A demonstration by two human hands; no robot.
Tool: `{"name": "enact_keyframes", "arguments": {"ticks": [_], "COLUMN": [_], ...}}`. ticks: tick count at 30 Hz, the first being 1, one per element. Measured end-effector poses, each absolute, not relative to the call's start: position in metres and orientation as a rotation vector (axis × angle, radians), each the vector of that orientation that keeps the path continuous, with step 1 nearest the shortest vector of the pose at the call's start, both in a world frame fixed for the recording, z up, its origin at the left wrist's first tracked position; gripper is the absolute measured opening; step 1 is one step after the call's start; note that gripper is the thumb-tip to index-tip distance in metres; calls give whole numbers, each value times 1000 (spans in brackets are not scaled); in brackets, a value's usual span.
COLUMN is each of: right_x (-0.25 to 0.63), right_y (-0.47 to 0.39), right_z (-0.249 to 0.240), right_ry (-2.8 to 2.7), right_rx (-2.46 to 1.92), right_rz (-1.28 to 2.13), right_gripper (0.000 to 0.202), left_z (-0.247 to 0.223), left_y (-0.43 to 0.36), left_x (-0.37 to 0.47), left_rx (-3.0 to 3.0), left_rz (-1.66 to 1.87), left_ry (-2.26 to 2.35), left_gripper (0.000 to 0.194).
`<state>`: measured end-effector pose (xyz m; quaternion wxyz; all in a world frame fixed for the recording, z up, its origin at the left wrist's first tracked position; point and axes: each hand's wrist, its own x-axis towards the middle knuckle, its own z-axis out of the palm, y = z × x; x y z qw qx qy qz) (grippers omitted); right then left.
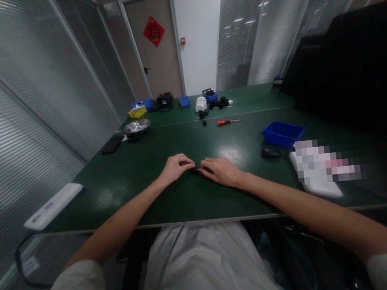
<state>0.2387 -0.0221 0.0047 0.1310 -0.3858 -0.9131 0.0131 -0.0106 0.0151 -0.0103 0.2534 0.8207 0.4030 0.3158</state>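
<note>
My left hand [178,167] and my right hand [221,170] meet over the middle of the green table [172,205]. Between their fingertips is a small black part [195,171], low at the tabletop; its kind is too small to make out. The left thumb and fingers pinch its left end. My right fingers are bent together at its other end, and partly hide it. Farther off, beyond the hands, lies a screwdriver [225,122] with an orange and black handle, near a small black round piece [204,123].
To the right are a blue tray [283,134], a black computer mouse [270,152] and a white keyboard [317,187]. A metal bowl [137,127] and a dark phone [112,144] are at the left. A white power strip [53,207] lies on the left edge. A white device [200,104] stands farther back.
</note>
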Motion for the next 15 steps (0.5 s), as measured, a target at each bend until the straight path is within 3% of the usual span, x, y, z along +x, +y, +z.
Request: {"name": "enact_keyframes", "arguments": {"ticks": [15], "right_x": [240], "right_y": [-22], "right_z": [5], "right_ry": [-2661], "right_rx": [-1085], "right_rz": [21], "right_gripper": [32], "left_z": [-9], "left_y": [15], "left_x": [-19], "left_rx": [2474], "left_rz": [810], "left_ry": [978], "left_gripper": [23]}}
